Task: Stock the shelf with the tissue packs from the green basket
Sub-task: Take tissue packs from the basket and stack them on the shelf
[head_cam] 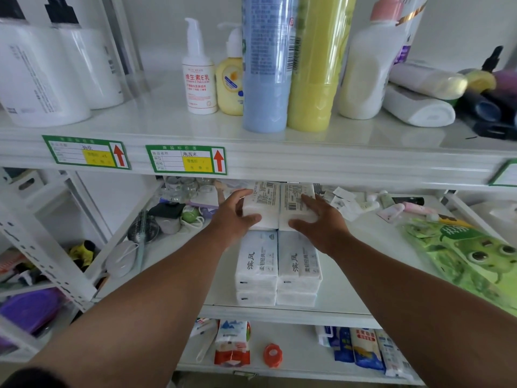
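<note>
Left hand (233, 217), right hand (321, 222) each grip barcoded tissue pack (261, 204) on shelf (349, 289); front packs (257, 264) read 柔韧经典

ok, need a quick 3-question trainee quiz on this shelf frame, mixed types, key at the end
1. True or false: the left hand and right hand each grip a tissue pack on the middle shelf.
2. The two held packs sit: A) in front of the stacked packs, B) behind them, C) on the top shelf.
3. Fill in: right of the blue bottle stands a ___ bottle.

Key: 1 true; 2 B; 3 yellow.
</note>
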